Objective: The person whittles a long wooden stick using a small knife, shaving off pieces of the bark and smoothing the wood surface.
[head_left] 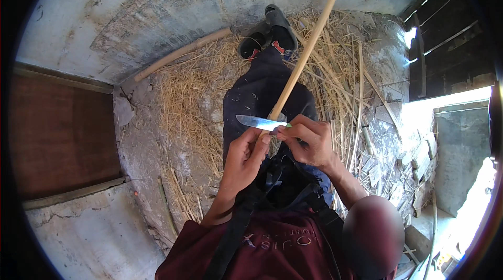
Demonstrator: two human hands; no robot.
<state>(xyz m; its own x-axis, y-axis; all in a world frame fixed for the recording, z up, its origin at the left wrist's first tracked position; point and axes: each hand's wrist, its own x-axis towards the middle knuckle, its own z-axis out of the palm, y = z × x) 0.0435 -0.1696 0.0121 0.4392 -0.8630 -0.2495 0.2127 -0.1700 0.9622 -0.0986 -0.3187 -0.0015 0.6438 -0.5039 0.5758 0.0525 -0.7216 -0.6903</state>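
Note:
A long, pale wooden pole [309,49] slants from the top of the view down to my lap. Its near end is between the closed thumb and fingers of my left hand [245,157]. My right hand [310,141] is closed round the handle of a knife [255,121], mostly hidden by the fingers; a bit of green shows there. The bright blade lies across the pole near its held end, tip toward the left. Whether the edge bites into the wood I cannot tell. Beneath the pole are my legs in dark trousers [246,91].
Loose straw [183,101] covers much of the floor around my legs and dark boots [280,31]. A thicker pole [181,54] lies along the far wall [157,7]. A brown panel [63,133] stands at the left. Broken pieces and rubble [419,159] lie at the right.

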